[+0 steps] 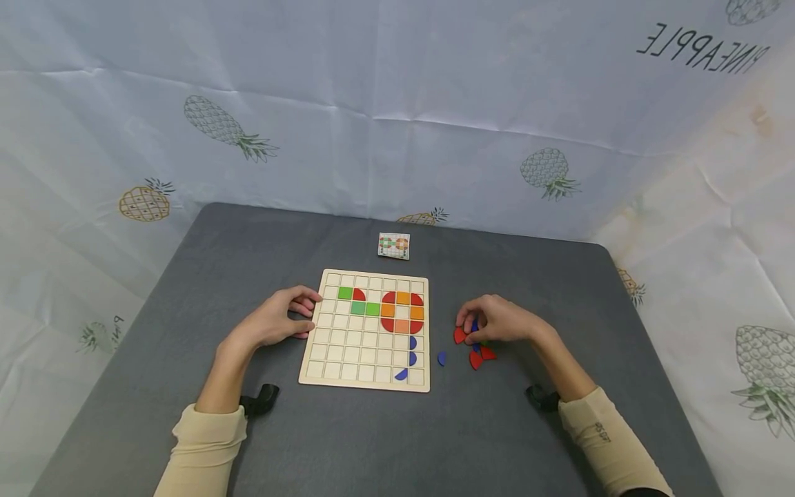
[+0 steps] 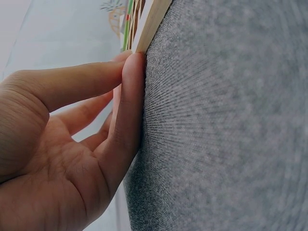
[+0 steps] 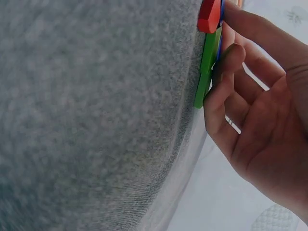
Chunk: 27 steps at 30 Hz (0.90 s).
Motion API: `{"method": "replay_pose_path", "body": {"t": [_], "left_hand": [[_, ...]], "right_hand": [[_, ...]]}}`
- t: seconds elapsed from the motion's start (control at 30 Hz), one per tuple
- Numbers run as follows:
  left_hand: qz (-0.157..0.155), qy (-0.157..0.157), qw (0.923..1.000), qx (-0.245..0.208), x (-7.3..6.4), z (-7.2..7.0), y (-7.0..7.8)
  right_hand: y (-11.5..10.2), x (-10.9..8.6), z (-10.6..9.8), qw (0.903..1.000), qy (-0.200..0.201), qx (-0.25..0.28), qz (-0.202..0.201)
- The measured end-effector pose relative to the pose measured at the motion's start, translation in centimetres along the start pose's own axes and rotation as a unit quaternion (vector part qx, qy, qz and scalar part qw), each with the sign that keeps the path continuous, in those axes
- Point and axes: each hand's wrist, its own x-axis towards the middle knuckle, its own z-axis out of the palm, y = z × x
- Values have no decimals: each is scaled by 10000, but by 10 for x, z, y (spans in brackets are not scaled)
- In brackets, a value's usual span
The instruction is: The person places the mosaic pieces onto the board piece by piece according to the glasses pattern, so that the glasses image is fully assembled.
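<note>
Fingers (image 1: 303,293) of a person's left hand (image 1: 270,319), parted from the thumb, touch the left edge of a wooden grid board (image 1: 349,355); the right hand (image 1: 499,320) curls loosely over red (image 1: 475,359) and green pieces (image 3: 209,53), any grip unclear. A pattern card (image 1: 394,246) lies beyond on the grey surface (image 1: 373,442).

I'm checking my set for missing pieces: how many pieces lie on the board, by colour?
Red pieces: 5
Orange pieces: 4
Green pieces: 3
Blue pieces: 3
Total on the board: 15
</note>
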Motion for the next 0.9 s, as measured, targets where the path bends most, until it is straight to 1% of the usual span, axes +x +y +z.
{"method": "replay_pose_path", "body": {"t": [0.13, 0.27, 0.33, 0.57, 0.73, 0.9], "left_hand": [[9, -6, 10000, 24, 0, 0, 0], [16, 6, 10000, -5, 1, 0, 0], [69, -9, 10000, 9, 1, 0, 0], [28, -31, 10000, -61, -2, 0, 0], [110, -59, 9999, -103, -3, 1, 1], [129, -45, 9999, -104, -4, 1, 3]], "right_hand": [[3, 1, 0, 9999, -4, -99, -87], [3, 3, 0, 9997, -12, -237, -69], [3, 4, 0, 9997, -24, -246, -79], [2, 10, -1, 9999, -44, 57, -156], [-2, 18, -1, 9994, 134, 186, -275], [-13, 32, -2, 9980, 424, 103, -448]]}}
